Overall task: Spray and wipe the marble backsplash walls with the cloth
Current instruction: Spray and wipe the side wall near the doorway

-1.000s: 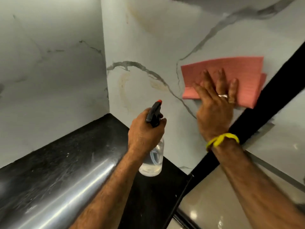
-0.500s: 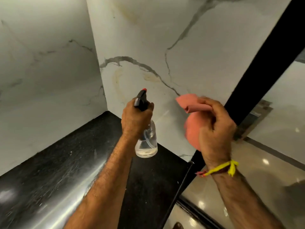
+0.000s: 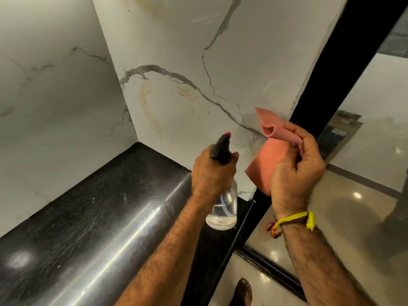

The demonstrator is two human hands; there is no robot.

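**Cloth bunched up, bottle aimed at the wall**

Your right hand grips the pink cloth crumpled, just off the marble backsplash, near its right edge. Your left hand wraps the spray bottle, left of the cloth, nozzle toward the marble. Trigger finger's hidden, I think.

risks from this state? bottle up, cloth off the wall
1. The left hand aims the clear spray bottle with black trigger near the right hand; spray may hit it and the bunched pink cloth rather than the white veined marble wall.
2. Runoff could pool on the glossy black counter.
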